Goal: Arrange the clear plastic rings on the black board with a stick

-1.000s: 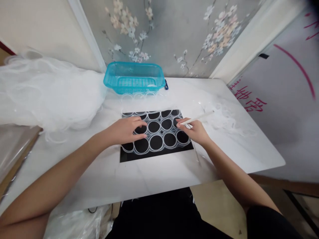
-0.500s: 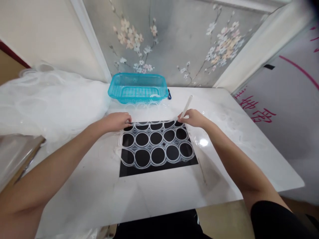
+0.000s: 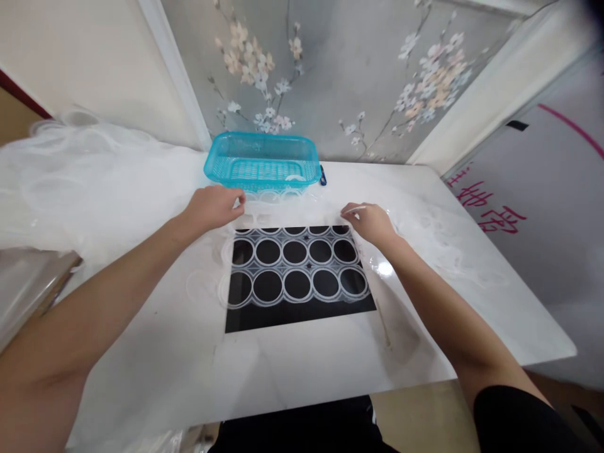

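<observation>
A clear plastic sheet of joined rings [image 3: 295, 267] lies over a black panel [image 3: 302, 314] set in the white table. My left hand [image 3: 212, 206] is closed, pinching the sheet's far left edge. My right hand [image 3: 370, 221] is closed on a thin white stick [image 3: 357, 208] and rests at the sheet's far right corner, touching its edge.
A turquoise plastic basket [image 3: 264, 165] stands at the back of the white table [image 3: 302, 358], a small dark blue object [image 3: 323, 176] beside it. A large heap of clear plastic sheeting [image 3: 85, 182] fills the left. More clear ring scraps [image 3: 438, 236] lie on the right.
Both hands moved from the middle of the ring sheet to its far edge. The stick in my right hand swung from pointing right to nearly hidden in the hand. The sheet shifted slightly away.
</observation>
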`<state>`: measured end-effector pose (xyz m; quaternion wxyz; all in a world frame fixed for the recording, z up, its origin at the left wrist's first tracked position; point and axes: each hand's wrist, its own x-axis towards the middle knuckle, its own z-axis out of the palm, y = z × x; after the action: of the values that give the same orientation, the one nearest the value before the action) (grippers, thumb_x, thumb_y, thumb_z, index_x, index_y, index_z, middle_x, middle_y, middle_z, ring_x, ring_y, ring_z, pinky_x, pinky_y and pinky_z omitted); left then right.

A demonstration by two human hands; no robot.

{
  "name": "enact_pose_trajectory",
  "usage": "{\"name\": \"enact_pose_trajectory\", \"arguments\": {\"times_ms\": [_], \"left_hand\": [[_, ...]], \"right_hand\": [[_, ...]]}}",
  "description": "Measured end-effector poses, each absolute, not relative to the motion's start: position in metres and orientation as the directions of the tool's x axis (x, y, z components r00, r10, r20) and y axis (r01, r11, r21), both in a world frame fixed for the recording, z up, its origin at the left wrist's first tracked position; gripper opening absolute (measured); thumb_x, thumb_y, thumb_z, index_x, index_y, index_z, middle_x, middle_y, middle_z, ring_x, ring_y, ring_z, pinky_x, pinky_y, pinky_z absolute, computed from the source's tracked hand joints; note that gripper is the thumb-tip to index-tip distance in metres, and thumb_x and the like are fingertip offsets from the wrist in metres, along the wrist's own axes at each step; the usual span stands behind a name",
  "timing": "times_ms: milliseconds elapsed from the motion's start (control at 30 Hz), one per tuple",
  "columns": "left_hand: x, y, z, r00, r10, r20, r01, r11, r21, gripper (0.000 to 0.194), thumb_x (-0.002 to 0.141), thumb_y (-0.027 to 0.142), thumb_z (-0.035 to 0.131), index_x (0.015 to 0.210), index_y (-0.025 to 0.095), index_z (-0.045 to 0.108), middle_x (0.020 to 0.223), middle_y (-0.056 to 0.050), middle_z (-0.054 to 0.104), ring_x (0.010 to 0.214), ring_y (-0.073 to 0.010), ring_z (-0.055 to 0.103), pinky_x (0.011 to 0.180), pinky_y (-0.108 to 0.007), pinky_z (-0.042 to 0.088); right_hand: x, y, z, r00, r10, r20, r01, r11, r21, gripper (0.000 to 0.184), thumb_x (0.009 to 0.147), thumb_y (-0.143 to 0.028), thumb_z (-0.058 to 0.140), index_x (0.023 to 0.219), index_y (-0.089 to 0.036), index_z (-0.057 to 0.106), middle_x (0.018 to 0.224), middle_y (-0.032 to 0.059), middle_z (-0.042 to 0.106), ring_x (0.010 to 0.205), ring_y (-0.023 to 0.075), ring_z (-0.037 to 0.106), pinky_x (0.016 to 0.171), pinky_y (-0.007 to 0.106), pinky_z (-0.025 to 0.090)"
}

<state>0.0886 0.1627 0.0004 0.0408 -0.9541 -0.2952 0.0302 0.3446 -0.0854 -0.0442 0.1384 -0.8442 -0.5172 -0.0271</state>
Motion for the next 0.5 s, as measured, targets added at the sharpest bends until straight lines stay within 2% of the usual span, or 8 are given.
{"name": "enact_pose_trajectory", "arguments": {"times_ms": [100, 200, 267, 300, 400, 500], "left_hand": [[0.087, 0.163, -0.001, 0.806, 0.591, 0.010, 0.591, -0.806, 0.028, 0.034, 0.082, 0.033, 0.046, 0.110, 0.023, 0.062, 0.083, -0.004, 0.067, 0.082, -0.0222, 0.061, 0.067, -0.029, 0.043], [0.075, 0.139, -0.006, 0.807, 0.581, 0.105, 0.559, -0.809, 0.184, 0.045, 0.083, 0.032, 0.048, 0.126, 0.020, 0.051, 0.087, -0.003, 0.066, 0.080, -0.0193, 0.061, 0.069, -0.029, 0.046], [0.059, 0.107, -0.011, 0.834, 0.515, 0.198, 0.461, -0.847, 0.263, 0.041, 0.086, 0.033, 0.048, 0.124, 0.017, 0.051, 0.093, -0.004, 0.066, 0.080, -0.0170, 0.062, 0.074, -0.029, 0.048], [0.049, 0.087, -0.014, 0.865, 0.436, 0.247, 0.365, -0.886, 0.285, 0.034, 0.088, 0.033, 0.046, 0.115, 0.015, 0.056, 0.095, -0.006, 0.066, 0.085, -0.0168, 0.062, 0.077, -0.029, 0.049], [0.019, 0.026, -0.027, 0.963, 0.030, 0.266, -0.037, -0.970, 0.241, 0.028, 0.093, 0.036, 0.043, 0.097, 0.014, 0.061, 0.111, -0.010, 0.065, 0.109, -0.0188, 0.057, 0.096, -0.031, 0.045], [0.002, -0.014, -0.039, 0.970, -0.164, 0.181, -0.189, -0.973, 0.129, 0.037, 0.093, 0.044, 0.043, 0.098, 0.013, 0.062, 0.125, -0.014, 0.059, 0.123, -0.0251, 0.049, 0.104, -0.038, 0.041]], "right_hand": [[0.346, -0.082, -0.045, 0.491, 0.817, 0.302, 0.865, -0.418, -0.278, 0.021, 0.087, -0.032, 0.053, 0.091, -0.024, 0.072, 0.096, 0.0052, 0.071, 0.090, 0.0238, 0.063, 0.075, 0.035, 0.046], [0.335, -0.089, -0.042, 0.500, 0.749, 0.435, 0.860, -0.370, -0.351, 0.018, 0.085, -0.032, 0.057, 0.086, -0.022, 0.072, 0.113, 0.0060, 0.066, 0.105, 0.0265, 0.059, 0.081, 0.038, 0.047], [0.316, -0.101, -0.038, 0.494, 0.699, 0.517, 0.860, -0.302, -0.412, 0.017, 0.085, -0.032, 0.058, 0.085, -0.022, 0.072, 0.115, 0.0058, 0.065, 0.108, 0.0257, 0.057, 0.086, 0.039, 0.047], [0.303, -0.108, -0.037, 0.494, 0.692, 0.527, 0.850, -0.258, -0.459, 0.017, 0.085, -0.032, 0.058, 0.086, -0.023, 0.072, 0.111, 0.0052, 0.066, 0.106, 0.0245, 0.059, 0.087, 0.039, 0.047], [0.258, -0.129, -0.035, 0.494, 0.775, 0.395, 0.746, -0.144, -0.651, 0.015, 0.084, -0.034, 0.060, 0.090, -0.026, 0.071, 0.095, 0.0025, 0.071, 0.091, 0.0205, 0.065, 0.084, 0.036, 0.050], [0.216, -0.140, -0.039, 0.457, 0.873, 0.169, 0.569, -0.141, -0.810, 0.014, 0.081, -0.034, 0.063, 0.089, -0.025, 0.071, 0.090, 0.0016, 0.072, 0.083, 0.0189, 0.067, 0.076, 0.031, 0.053]]}}
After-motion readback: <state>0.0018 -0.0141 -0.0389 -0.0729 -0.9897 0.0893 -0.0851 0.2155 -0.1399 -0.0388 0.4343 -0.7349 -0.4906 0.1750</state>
